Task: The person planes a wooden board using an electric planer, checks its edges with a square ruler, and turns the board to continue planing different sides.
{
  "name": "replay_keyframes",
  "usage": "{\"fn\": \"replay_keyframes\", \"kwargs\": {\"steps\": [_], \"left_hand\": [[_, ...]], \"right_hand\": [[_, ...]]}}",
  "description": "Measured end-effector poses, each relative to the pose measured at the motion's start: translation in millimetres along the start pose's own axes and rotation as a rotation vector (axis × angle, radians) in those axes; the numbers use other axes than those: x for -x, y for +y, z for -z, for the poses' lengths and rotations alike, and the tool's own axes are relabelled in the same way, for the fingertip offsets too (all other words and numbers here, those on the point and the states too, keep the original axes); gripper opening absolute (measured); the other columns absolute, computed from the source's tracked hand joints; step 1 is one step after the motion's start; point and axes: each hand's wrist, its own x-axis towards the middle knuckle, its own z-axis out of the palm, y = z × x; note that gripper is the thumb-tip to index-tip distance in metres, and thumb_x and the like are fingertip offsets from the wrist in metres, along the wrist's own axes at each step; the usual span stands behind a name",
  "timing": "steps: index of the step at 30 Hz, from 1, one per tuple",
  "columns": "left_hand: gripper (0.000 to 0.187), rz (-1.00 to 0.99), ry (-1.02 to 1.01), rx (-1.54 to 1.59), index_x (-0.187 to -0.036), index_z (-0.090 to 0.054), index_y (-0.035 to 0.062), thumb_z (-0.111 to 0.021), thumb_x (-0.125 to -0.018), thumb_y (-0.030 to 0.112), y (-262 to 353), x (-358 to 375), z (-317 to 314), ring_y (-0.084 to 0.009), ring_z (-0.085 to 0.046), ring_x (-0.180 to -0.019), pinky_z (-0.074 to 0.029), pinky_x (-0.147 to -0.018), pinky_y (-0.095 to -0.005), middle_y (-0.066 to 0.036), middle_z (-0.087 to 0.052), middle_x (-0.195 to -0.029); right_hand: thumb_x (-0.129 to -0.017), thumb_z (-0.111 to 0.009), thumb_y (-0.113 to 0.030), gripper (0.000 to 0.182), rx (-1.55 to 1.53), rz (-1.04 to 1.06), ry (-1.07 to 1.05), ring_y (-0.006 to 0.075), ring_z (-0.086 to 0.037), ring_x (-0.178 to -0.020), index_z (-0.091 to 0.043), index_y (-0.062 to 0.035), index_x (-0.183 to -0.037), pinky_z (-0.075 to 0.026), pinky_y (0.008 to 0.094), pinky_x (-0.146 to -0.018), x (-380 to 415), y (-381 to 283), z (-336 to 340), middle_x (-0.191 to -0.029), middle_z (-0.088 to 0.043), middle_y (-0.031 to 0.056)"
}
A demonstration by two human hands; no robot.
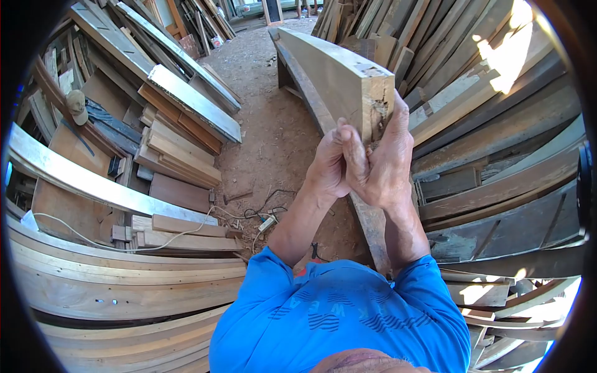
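A long, thick wooden plank (329, 57) stretches away from me, its near end raised at chest height. The end grain looks rough, with a dark, broken hollow in it. My right hand (387, 163) grips this end from below, fingers stretched up along its right side. Against the lower left edge my left hand (333, 155) is closed, its fingertips meeting my right hand. Part of the left fingers is hidden behind the right hand. Under the plank runs a long, narrow wooden bench (305, 93).
Stacked boards (177, 152) line the left side, and more timber (497, 149) leans along the right. On the dirt floor (249, 137) lie a hammer (238, 197), a power strip (267, 224) and loose cables. A cap (77, 107) hangs at the far left.
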Motion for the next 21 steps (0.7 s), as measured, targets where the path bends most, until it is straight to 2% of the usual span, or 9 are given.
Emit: {"fn": "replay_keyframes", "kwargs": {"steps": [2,4,6,8,11,12,15,18,21], "left_hand": [[0.050,0.016,-0.002,0.054,-0.145,-0.043,0.0063,-0.052,-0.105,0.035,-0.8,1.8,6.2,-0.0238,-0.059,-0.125,-0.051,-0.106,-0.0399,-0.013,-0.057,-0.140],[0.050,0.015,0.047,0.060,-0.145,-0.042,0.0064,-0.053,-0.104,0.034,-1.4,2.1,4.1,-0.0241,-0.060,-0.124,-0.052,-0.105,-0.0396,-0.014,-0.058,-0.138],[0.049,0.010,0.181,0.000,-0.138,-0.048,0.0047,-0.058,-0.101,0.037,-3.4,1.2,-4.8,-0.0204,-0.063,-0.115,-0.055,-0.096,-0.0350,-0.012,-0.062,-0.128],[0.049,0.004,0.413,-0.130,-0.122,-0.061,0.0015,-0.068,-0.095,0.042,-7.0,-1.2,-35.8,-0.0129,-0.070,-0.098,-0.061,-0.080,-0.0260,-0.007,-0.071,-0.110],[0.058,0.043,0.381,-0.251,-0.127,-0.058,0.0004,-0.071,-0.092,0.045,-19.7,4.6,-36.0,-0.0132,-0.069,-0.102,-0.059,-0.086,-0.0261,-0.007,-0.070,-0.113],[0.057,0.141,0.402,-0.239,-0.126,-0.059,0.0010,-0.073,-0.091,0.045,-28.2,23.5,-16.5,-0.0133,-0.069,-0.100,-0.058,-0.085,-0.0281,-0.005,-0.070,-0.111],[0.052,0.374,0.489,-0.216,-0.120,-0.062,0.0030,-0.076,-0.089,0.043,-54.8,69.4,18.6,-0.0127,-0.068,-0.094,-0.056,-0.082,-0.0323,-0.001,-0.070,-0.102],[0.054,0.541,0.561,-0.129,-0.126,-0.060,0.0063,-0.077,-0.089,0.042,-96.8,127.6,70.6,-0.0147,-0.067,-0.100,-0.056,-0.085,-0.0353,-0.003,-0.070,-0.111],[0.064,0.749,0.830,-0.099,-0.134,-0.057,0.0110,-0.073,-0.088,0.052,-155.4,188.5,123.4,-0.0192,-0.060,-0.121,-0.049,-0.102,-0.0408,-0.005,-0.065,-0.127]], "right_hand": [[-0.095,-0.069,-0.032,0.074,-0.025,-0.016,0.014,0.0303,-0.068,-0.098,-0.032,0.0099,-0.143,-0.053,0.0416,-0.088,-1.5,-1.0,1.5,-0.110,-0.065,0.0268],[-0.095,-0.069,-0.033,0.073,0.011,0.001,0.015,0.0313,-0.068,-0.098,-0.033,0.0098,-0.142,-0.053,0.0419,-0.088,-3.1,-0.5,3.4,-0.109,-0.066,0.0266],[-0.095,-0.070,-0.034,0.073,0.027,-0.004,0.016,0.0321,-0.068,-0.099,-0.034,0.0097,-0.141,-0.053,0.0423,-0.088,-1.4,0.6,5.4,-0.109,-0.066,0.0267],[-0.094,-0.071,-0.035,0.073,0.024,-0.028,0.014,0.0329,-0.069,-0.100,-0.036,0.0096,-0.140,-0.053,0.0428,-0.088,4.2,0.8,7.6,-0.109,-0.066,0.0268],[-0.092,-0.074,-0.035,0.071,-0.027,-0.146,-0.152,0.0319,-0.071,-0.096,-0.042,0.0104,-0.136,-0.054,0.0408,-0.084,15.3,-12.5,34.2,-0.103,-0.068,0.0264],[-0.088,-0.077,-0.031,0.062,0.021,-0.285,-0.134,0.0290,-0.073,-0.086,-0.052,0.0106,-0.125,-0.056,0.0389,-0.077,20.6,-11.7,37.6,-0.091,-0.070,0.0234],[-0.086,-0.074,-0.029,0.047,0.084,-0.531,-0.196,0.0423,-0.070,-0.071,-0.058,0.0031,-0.116,-0.055,0.0465,-0.069,63.4,1.6,52.2,-0.074,-0.068,0.0212],[-0.083,-0.075,-0.030,0.042,0.220,-0.686,-0.315,0.0430,-0.070,-0.067,-0.062,0.0017,-0.105,-0.056,0.0490,-0.068,131.7,28.3,65.1,-0.070,-0.068,0.0205],[-0.080,-0.078,-0.028,0.041,0.501,-0.828,-0.637,0.0398,-0.072,-0.074,-0.062,0.0028,-0.103,-0.058,0.0466,-0.069,213.6,75.2,69.6,-0.077,-0.070,0.0243]]}}
